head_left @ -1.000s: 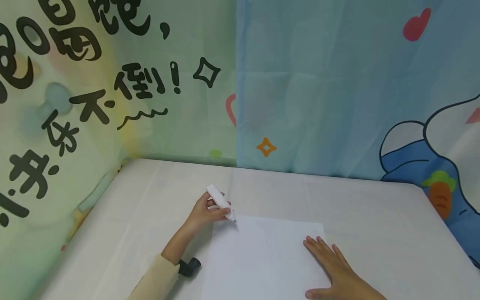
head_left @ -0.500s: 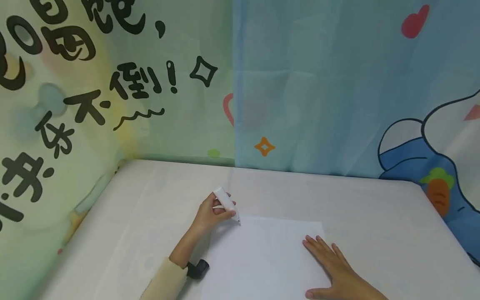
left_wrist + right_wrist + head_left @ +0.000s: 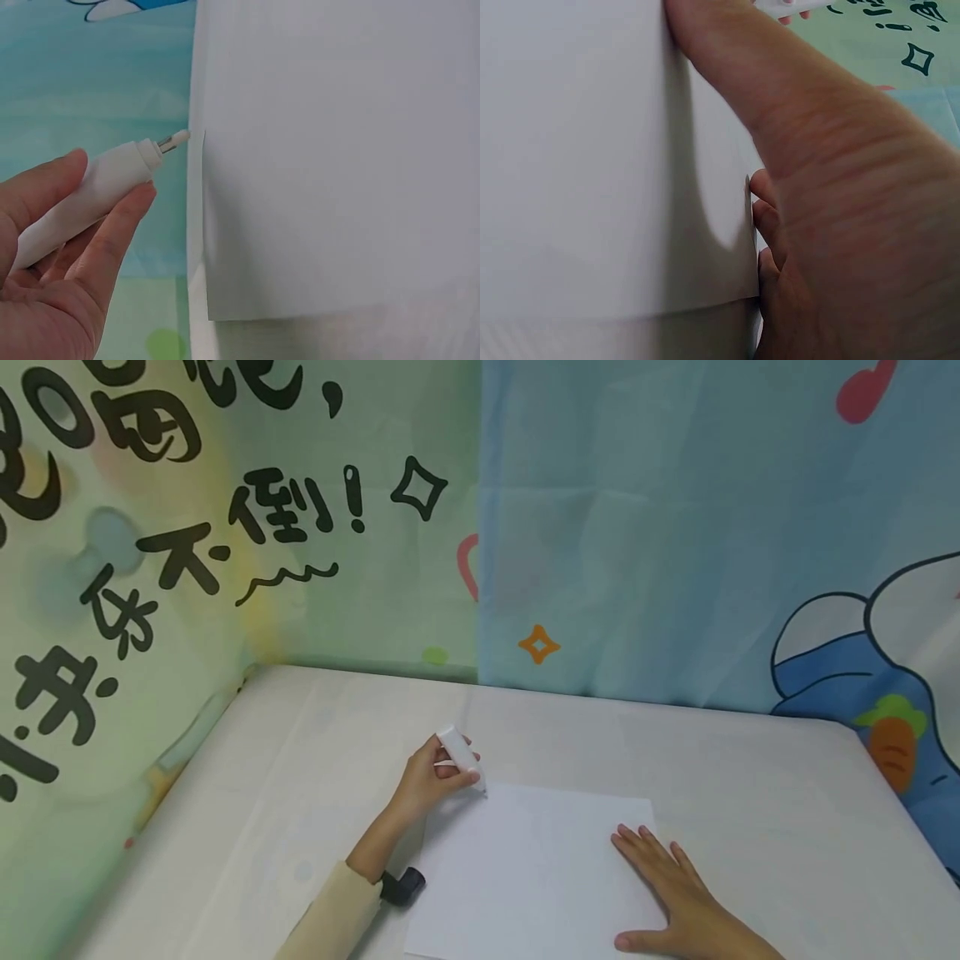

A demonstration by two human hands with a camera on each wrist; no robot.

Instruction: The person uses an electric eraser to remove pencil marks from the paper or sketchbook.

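- I read the left hand (image 3: 427, 781) as clamped on a white pen (image 3: 461, 758), fingers and thumb curled round the barrel, which tilts up and away from the tip.
- In the left wrist view, the pen tip (image 3: 174, 140) sits just beside the far left corner of the sheet of paper (image 3: 337, 150); I cannot tell whether it touches.
- The paper lies flat on the white bench (image 3: 750, 777), in front of the person.
- The right hand (image 3: 678, 893) lies flat, fingers straight and spread, pressing the paper's right edge; I judge this keeps the sheet from sliding under the pen.
- A patterned curtain (image 3: 637, 527) hangs behind the bench.
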